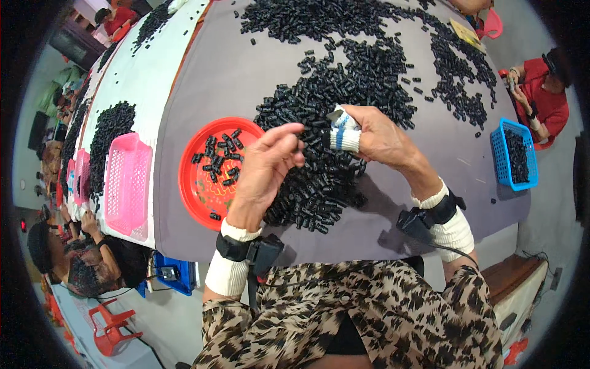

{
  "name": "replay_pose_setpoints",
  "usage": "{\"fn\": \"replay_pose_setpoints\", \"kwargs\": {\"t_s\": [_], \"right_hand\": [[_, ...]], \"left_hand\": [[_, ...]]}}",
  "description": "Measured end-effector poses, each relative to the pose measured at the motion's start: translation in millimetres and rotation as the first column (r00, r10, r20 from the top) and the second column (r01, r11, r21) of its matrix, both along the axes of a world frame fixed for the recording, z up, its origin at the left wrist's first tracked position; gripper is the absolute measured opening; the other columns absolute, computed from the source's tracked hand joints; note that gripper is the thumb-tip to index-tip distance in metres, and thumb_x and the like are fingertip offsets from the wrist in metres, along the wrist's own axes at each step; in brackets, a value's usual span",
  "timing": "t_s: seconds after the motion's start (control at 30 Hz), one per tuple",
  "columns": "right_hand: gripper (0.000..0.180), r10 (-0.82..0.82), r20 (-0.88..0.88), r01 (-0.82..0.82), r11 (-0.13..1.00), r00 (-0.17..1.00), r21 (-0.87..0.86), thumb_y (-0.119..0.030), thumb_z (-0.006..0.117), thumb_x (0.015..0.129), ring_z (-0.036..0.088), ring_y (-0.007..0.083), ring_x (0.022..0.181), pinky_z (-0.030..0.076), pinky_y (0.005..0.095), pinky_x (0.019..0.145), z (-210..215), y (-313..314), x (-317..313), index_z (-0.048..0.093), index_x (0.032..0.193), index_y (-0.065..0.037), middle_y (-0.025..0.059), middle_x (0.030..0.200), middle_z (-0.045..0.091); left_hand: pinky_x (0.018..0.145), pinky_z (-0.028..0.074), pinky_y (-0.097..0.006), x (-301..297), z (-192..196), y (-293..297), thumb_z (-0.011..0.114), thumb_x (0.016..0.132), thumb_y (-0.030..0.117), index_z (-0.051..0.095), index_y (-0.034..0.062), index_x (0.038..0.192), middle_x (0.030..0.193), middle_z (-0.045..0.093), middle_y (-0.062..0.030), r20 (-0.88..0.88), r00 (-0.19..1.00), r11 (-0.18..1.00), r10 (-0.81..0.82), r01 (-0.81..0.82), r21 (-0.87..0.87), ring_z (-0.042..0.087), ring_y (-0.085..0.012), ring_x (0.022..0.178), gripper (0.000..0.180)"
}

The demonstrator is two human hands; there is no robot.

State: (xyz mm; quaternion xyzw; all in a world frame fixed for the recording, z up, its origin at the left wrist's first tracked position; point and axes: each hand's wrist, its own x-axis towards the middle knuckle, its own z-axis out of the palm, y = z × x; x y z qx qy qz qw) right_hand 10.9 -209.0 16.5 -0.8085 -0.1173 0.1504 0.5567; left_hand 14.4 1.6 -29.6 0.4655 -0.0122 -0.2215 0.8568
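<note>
My right hand is closed around a small object wrapped in white and blue cloth, with a greyish tip at its upper end. Its exact kind is hard to tell. To its left, my left hand hovers beside the red round tray, fingers curled in. A small dark bit shows at its fingertips, too small to name. Several short black ribbed plastic pieces lie in the tray. Beneath and beyond both hands spreads a large heap of the same black pieces.
A grey-covered table carries more black pieces at the far right. A blue basket of pieces stands at the right edge, near a person in red. Pink baskets stand on the white table at left, where another person sits.
</note>
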Motion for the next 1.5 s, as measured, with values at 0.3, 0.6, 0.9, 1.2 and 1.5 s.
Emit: {"fn": "replay_pose_setpoints", "kwargs": {"t_s": [0.3, 0.6, 0.9, 1.2, 1.5], "right_hand": [[0.034, 0.115, 0.157, -0.139, 0.979, 0.981, 0.152, -0.030, 0.075, 0.070, 0.041, 0.0057, 0.058, 0.036, 0.0243, 0.052, 25.0, 51.4, 8.0, 0.053, 0.072, -0.003, -0.0042, 0.061, 0.047], [0.034, 0.147, 0.151, -0.168, 0.976, 0.978, 0.138, -0.029, 0.073, 0.068, 0.047, 0.0088, 0.060, 0.040, 0.0271, 0.055, 32.1, 63.9, 12.1, 0.057, 0.078, -0.001, 0.0009, 0.064, 0.054], [0.038, 0.193, 0.237, -0.182, 0.981, 0.952, -0.066, -0.032, 0.071, 0.068, 0.048, 0.0141, 0.056, 0.040, 0.0318, 0.055, 38.4, 65.6, 15.1, 0.053, 0.074, 0.001, 0.0086, 0.060, 0.053], [0.039, 0.221, 0.269, -0.222, 0.975, 0.937, -0.027, -0.034, 0.070, 0.069, 0.048, 0.0178, 0.055, 0.041, 0.0338, 0.055, 35.9, 63.0, 14.7, 0.054, 0.072, 0.001, 0.0103, 0.060, 0.054], [0.035, 0.242, 0.314, -0.241, 0.970, 0.918, -0.043, -0.031, 0.064, 0.072, 0.051, 0.0265, 0.055, 0.041, 0.0367, 0.055, 30.0, 62.1, 13.9, 0.054, 0.077, 0.003, 0.0159, 0.061, 0.053]], "left_hand": [[0.069, 0.048, -0.027, -10.8, 45.1, 17.1, 0.051, 0.090, 0.018, 0.052, -0.0011, 0.107, 0.088, 0.057, -0.0094, -0.006, 0.995, 0.889, 0.102, -0.094, -0.447, 0.056, -0.0160, 0.074, 0.025], [0.076, 0.048, -0.026, -18.1, 54.0, 16.1, 0.049, 0.091, 0.014, 0.056, -0.0018, 0.104, 0.088, 0.061, -0.0077, 0.051, 0.987, 0.906, 0.150, -0.117, -0.408, 0.059, -0.0143, 0.081, 0.022], [0.073, 0.049, -0.025, -19.7, 55.7, 13.6, 0.051, 0.090, 0.013, 0.057, -0.0010, 0.104, 0.088, 0.061, -0.0060, 0.056, 0.981, 0.934, 0.186, -0.159, -0.321, 0.059, -0.0110, 0.080, 0.021], [0.074, 0.049, -0.025, -18.2, 54.5, 13.1, 0.052, 0.090, 0.013, 0.057, -0.0016, 0.103, 0.090, 0.061, -0.0059, 0.076, 0.985, 0.955, 0.156, -0.131, -0.267, 0.059, -0.0112, 0.081, 0.021], [0.074, 0.049, -0.026, -19.7, 56.7, 10.1, 0.053, 0.089, 0.013, 0.058, -0.0013, 0.101, 0.092, 0.062, -0.0066, 0.090, 0.981, 0.958, 0.172, -0.146, -0.247, 0.060, -0.0121, 0.083, 0.019]]}}
